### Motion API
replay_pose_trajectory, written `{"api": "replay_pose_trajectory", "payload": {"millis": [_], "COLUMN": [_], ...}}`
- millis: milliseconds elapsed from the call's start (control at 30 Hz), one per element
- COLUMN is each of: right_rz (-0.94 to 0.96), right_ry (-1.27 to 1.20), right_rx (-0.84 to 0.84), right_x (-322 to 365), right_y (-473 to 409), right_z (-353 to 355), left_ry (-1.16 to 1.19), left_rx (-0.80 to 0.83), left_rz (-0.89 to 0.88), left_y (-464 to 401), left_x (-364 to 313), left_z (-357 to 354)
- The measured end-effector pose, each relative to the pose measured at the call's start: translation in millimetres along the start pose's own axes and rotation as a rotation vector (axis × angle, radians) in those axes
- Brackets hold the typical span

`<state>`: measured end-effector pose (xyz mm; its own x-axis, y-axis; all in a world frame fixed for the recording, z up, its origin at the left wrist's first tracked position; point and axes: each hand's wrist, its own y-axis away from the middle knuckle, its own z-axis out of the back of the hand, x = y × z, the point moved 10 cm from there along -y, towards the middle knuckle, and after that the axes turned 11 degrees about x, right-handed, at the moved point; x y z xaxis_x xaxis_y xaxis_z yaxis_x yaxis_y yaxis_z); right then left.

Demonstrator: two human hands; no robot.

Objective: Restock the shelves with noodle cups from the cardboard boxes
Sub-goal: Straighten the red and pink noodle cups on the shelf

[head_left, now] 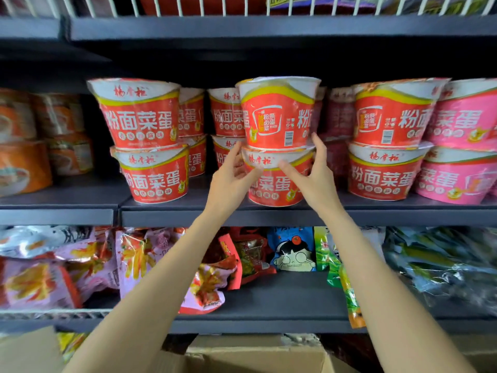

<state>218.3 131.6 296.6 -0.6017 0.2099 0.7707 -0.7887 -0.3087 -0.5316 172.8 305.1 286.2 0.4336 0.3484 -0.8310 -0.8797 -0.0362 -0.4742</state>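
A: How many noodle cups can you count on the middle shelf (188, 218)?

B: In the front row, three stacks of two red cups, so six: the left stack (145, 141), the centre stack and a right stack (387, 141). Behind them at least four more red ones show in part. At the far right is a stack of two pink cups (462, 146), cut off by the frame edge.

A: And the hands?

B: Two. The left hand (231, 179) and the right hand (313, 173) flank the centre stack where the top red cup (278, 114) sits on the lower red cup (274, 181). The fingers of both are spread and only lightly bent, tips touching the seam between the cups; neither is curled round one.

A: Anything else around?

B: Orange bowls (24, 146) at the far left, blurred. Snack bags (129, 262) on the shelf below, labels hard to read. A cardboard box (255, 358) at the bottom edge, its inside hidden by the forearms. The hands cover part of the lower cup's print.
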Motion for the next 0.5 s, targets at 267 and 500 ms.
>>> {"api": "replay_pose_trajectory", "payload": {"millis": [267, 500], "right_rz": [0.023, 0.010], "right_ry": [-0.230, -0.265], "right_rx": [0.201, 0.277], "right_x": [3.7, 1.2], "right_y": [-31.6, -44.0], "right_z": [-70.7, -86.0], "left_ry": [-0.565, -0.813], "left_rx": [-0.221, -0.290], "left_rz": [-0.073, -0.096], "left_y": [27.8, 19.5], "left_x": [-12.5, -10.8], "left_z": [68.1, 82.3]}}
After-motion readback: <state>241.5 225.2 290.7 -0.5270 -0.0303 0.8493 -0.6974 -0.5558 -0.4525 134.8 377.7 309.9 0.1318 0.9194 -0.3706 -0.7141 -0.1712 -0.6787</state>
